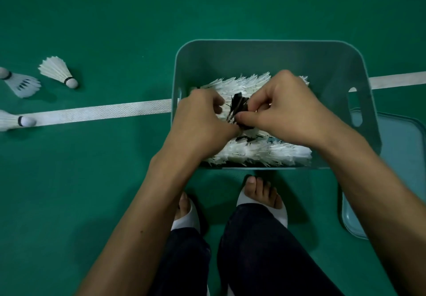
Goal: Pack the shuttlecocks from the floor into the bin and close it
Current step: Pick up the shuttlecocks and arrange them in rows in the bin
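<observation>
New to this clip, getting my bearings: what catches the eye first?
At centre, the left hand and right hand pinch a black shuttlecock inside the teal bin, above rows of white ones. Three white shuttlecocks lie on the green floor far left; the lid lies at the bin's right.

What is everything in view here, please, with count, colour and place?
bin: one, teal, centre of the green floor
packed shuttlecocks: many, white, inside the bin
black shuttlecock: one, black, over the bin
loose shuttlecocks: three, white, floor at left
lid: one, pale teal, floor right of bin
court line: one, white, across the floor
sandals: two, white, near side of the bin
left hand: one, pinching the black shuttlecock
right hand: one, pinching the black shuttlecock
</observation>
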`<action>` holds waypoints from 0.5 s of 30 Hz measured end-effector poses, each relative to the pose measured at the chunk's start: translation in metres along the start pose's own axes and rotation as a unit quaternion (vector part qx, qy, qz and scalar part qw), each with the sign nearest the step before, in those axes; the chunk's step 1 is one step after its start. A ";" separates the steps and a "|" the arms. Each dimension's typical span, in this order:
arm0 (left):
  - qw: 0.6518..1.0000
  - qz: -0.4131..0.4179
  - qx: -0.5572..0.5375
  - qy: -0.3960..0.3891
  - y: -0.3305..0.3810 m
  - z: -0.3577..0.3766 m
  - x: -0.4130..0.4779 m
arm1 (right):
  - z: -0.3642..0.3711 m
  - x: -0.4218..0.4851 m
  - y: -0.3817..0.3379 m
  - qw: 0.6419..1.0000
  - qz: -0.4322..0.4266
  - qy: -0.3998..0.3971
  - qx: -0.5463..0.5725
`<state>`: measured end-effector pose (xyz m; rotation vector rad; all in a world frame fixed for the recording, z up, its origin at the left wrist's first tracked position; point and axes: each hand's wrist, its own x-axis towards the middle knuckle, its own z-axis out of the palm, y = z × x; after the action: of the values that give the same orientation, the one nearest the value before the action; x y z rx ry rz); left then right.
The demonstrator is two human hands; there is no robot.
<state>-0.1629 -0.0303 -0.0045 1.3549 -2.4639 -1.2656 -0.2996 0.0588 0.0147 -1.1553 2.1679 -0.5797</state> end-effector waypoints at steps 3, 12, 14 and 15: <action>0.999 -0.014 -0.002 0.048 0.001 -0.005 0.002 | 0.013 -0.001 0.004 0.998 0.061 -0.012 -0.011; 0.995 -0.018 -0.020 0.096 0.003 -0.009 0.004 | 0.074 0.030 -0.009 0.977 0.141 -0.161 -0.014; 0.994 -0.013 -0.020 0.103 0.001 -0.009 0.005 | 0.081 0.038 -0.011 0.972 0.144 -0.185 -0.025; 0.994 -0.009 -0.019 0.110 0.000 -0.009 0.006 | 0.085 0.041 -0.010 0.971 0.144 -0.187 -0.032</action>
<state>-0.1630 -0.0407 -0.0001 1.4267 -2.2730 -1.0952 -0.2535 0.0111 -0.0525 -0.8750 1.9827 -0.1494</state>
